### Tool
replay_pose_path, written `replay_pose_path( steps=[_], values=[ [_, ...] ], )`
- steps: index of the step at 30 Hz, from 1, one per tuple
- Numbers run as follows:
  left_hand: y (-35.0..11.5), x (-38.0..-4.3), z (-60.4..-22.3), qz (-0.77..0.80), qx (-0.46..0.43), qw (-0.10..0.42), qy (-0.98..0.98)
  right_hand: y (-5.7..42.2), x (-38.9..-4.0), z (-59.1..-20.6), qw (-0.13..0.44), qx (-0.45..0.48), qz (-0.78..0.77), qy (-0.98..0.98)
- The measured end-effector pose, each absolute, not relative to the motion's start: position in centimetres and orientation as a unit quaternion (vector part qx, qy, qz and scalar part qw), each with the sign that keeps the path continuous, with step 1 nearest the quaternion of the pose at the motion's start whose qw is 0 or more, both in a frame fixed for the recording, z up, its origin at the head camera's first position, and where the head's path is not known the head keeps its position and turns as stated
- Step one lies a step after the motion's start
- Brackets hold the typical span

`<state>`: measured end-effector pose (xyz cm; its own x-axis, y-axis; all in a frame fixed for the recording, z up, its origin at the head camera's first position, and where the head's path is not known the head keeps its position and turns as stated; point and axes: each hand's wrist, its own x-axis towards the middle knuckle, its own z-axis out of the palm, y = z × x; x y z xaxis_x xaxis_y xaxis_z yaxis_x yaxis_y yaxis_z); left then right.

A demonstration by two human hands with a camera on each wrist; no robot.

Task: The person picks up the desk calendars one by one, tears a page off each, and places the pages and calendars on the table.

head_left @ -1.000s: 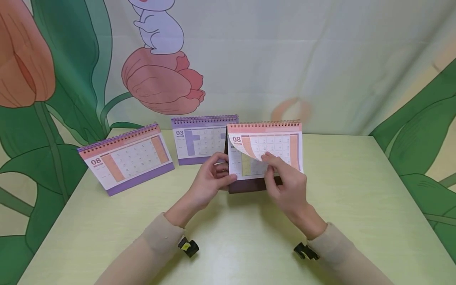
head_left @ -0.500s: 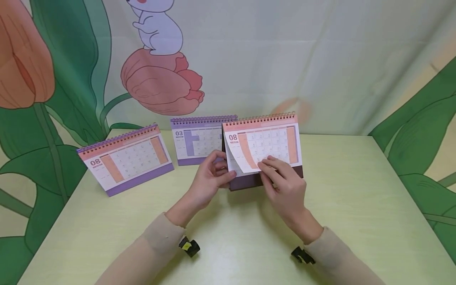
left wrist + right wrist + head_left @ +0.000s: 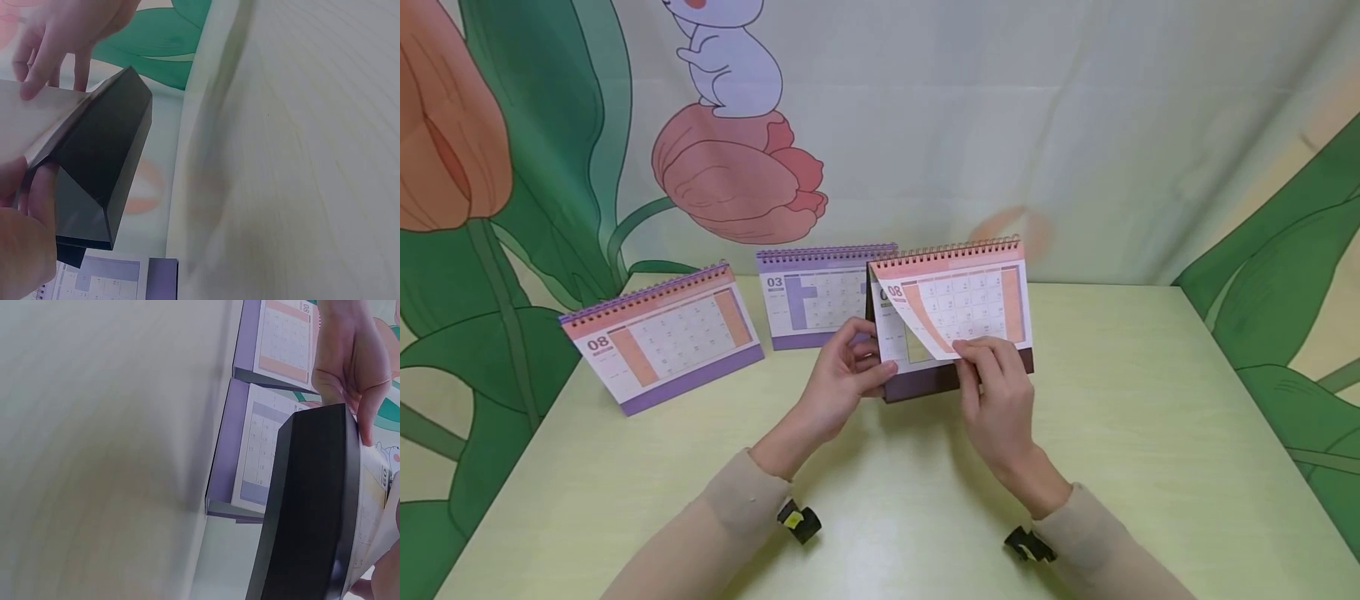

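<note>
A desk calendar [image 3: 977,304] with a dark stand is held up off the table. Its front page, marked 08 with a pink header and orange columns, curls up at the lower left. Part of a sheet with a yellow column [image 3: 917,346] shows beneath. My left hand [image 3: 842,375] grips the calendar's left edge, thumb in front and fingers behind. With its fingertips, my right hand [image 3: 1000,392] pinches the lower edge of the lifted page. The left wrist view shows the black underside of the stand [image 3: 103,150] between both hands.
A purple calendar marked 03 [image 3: 820,304] stands on the table [image 3: 1120,433] behind the held one, partly covered by it. At the left stands a purple calendar marked 08 [image 3: 673,342], turned at an angle. A patterned cloth [image 3: 910,125] hangs behind.
The calendar has tilted, its top right rising slightly. The front page came down nearly flat, then its lower left curled up again. My right hand has shifted a little along the lower edge.
</note>
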<state>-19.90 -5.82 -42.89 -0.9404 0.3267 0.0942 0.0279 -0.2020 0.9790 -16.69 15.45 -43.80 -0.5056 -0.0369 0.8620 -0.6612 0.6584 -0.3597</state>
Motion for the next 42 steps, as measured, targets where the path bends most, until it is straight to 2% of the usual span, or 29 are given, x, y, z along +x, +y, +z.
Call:
replay_pose_path(
  steps=[15,21,30,42],
  values=[
    [-5.8,-19.6,-43.5,0.727,0.175,0.044,0.662,15.2,-15.8,-43.2,0.366,0.151,0.529,-0.75],
    [-5.8,-19.7,-43.7,0.716,0.19,0.025,0.672,15.5,-15.4,-42.1,0.349,0.13,0.556,-0.743],
    [-5.8,-19.8,-43.9,0.705,0.182,0.033,0.685,16.7,-15.5,-42.3,0.232,0.072,0.674,-0.698],
    [-7.1,-19.7,-43.7,0.675,0.183,0.016,0.715,17.9,-15.8,-40.6,0.125,-0.002,0.778,-0.616]
  ],
)
